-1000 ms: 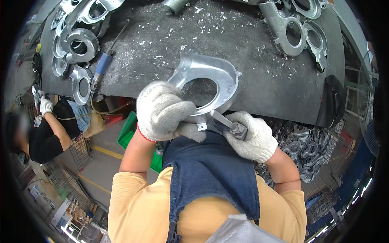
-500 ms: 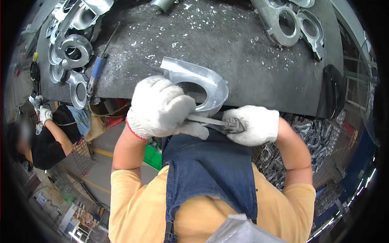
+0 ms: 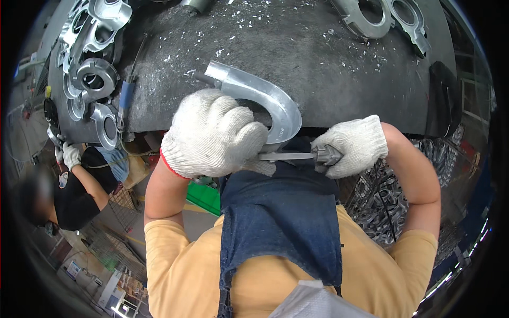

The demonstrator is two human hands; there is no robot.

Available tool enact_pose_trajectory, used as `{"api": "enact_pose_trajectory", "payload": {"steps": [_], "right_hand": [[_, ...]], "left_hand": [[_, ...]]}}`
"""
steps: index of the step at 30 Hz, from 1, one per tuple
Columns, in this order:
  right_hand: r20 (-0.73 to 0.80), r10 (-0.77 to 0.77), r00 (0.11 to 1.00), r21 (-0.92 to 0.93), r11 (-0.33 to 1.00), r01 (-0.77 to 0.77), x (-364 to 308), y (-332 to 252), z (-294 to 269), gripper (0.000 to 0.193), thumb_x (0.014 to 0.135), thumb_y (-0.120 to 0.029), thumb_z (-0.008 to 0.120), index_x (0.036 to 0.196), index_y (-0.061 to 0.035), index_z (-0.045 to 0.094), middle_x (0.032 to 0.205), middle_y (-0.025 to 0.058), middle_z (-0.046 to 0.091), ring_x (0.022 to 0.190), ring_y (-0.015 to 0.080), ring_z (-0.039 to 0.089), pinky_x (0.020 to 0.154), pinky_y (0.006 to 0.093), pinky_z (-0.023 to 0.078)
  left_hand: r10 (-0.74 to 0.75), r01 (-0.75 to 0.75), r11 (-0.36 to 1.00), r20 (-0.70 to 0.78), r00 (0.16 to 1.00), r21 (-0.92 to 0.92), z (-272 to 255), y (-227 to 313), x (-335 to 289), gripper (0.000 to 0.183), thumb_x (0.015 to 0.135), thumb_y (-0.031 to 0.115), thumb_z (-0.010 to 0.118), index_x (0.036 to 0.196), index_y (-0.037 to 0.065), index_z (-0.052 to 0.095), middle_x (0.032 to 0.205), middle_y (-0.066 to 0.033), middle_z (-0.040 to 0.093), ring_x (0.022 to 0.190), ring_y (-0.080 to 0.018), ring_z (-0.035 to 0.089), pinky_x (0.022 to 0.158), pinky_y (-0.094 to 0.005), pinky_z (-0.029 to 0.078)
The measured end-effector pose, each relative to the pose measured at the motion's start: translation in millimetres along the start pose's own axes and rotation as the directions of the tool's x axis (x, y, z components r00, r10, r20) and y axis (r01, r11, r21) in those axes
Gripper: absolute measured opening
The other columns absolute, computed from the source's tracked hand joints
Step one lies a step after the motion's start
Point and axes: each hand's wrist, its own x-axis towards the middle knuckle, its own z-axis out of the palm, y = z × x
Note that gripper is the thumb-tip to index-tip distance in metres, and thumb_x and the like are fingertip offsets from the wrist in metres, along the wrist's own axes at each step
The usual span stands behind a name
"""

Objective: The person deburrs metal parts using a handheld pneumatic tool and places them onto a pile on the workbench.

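My left hand [image 3: 214, 137], in a white knit glove, is closed on a curved silvery metal casting [image 3: 273, 98] with a large round opening. The casting sits tilted at the near edge of the table. In my right hand [image 3: 356, 146], also gloved, is a narrow belt sander [image 3: 289, 157]; its long flat arm points left. The arm's tip lies close to the casting's lower rim and my left fingers, which partly hide it. Whether it touches the casting I cannot tell.
Metal chips lie across the dark table [image 3: 175, 100]. Similar castings [image 3: 97, 79] pile up at left, beside a blue-handled tool [image 3: 126, 98]; more castings [image 3: 371, 21] lie far right. A wire bin of metal parts [image 3: 379, 206] stands below right. Another person [image 3: 79, 185] works at left.
My right hand has moved right with the sander, drawing its arm partly away from my left hand. The casting has turned slightly in my left hand. The view has shifted a little.
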Motion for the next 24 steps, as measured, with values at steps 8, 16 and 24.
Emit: {"api": "enact_pose_trajectory", "payload": {"steps": [8, 16, 24], "right_hand": [[-0.051, 0.184, 0.982, -0.457, 0.87, -0.187, -23.1, -41.6, 6.5, 0.029, 0.093, -0.029, 0.073, 0.116, -0.0115, 0.074, 0.099, 0.019, 0.079, 0.097, 0.0421, 0.077, 0.087, 0.0523, 0.061], [-0.776, -0.193, 0.6, -0.385, 0.899, -0.209, -6.5, -10.4, 54.1, 0.018, 0.094, -0.015, 0.074, 0.112, -0.0099, 0.07, 0.089, 0.0154, 0.078, 0.084, 0.0378, 0.079, 0.073, 0.0478, 0.064], [-0.851, -0.181, 0.493, -0.281, 0.95, -0.136, 6.7, -10.6, 66.2, 0.02, 0.092, -0.013, 0.075, 0.11, -0.0074, 0.07, 0.087, 0.0161, 0.078, 0.078, 0.0362, 0.079, 0.069, 0.0453, 0.065]], "left_hand": [[-0.064, 0.068, 0.996, 0.052, 0.997, -0.066, -7.2, -6.7, 17.1, 0.053, 0.063, 0.062, 0.088, 0.087, 0.017, 0.073, 0.084, -0.001, 0.07, 0.078, -0.0253, 0.072, 0.07, -0.0414, 0.057], [-0.16, 0.169, 0.982, 0.099, 0.982, -0.089, -7.5, -14.5, 26.6, 0.068, 0.053, 0.074, 0.091, 0.085, 0.016, 0.076, 0.082, -0.0036, 0.073, 0.077, -0.0293, 0.074, 0.073, -0.0431, 0.058], [-0.199, 0.216, 0.969, 0.139, 0.97, -0.118, -12.1, -18.3, 31.3, 0.069, 0.059, 0.077, 0.091, 0.084, 0.015, 0.077, 0.082, -0.0029, 0.075, 0.076, -0.0286, 0.075, 0.07, -0.0428, 0.057]]}}
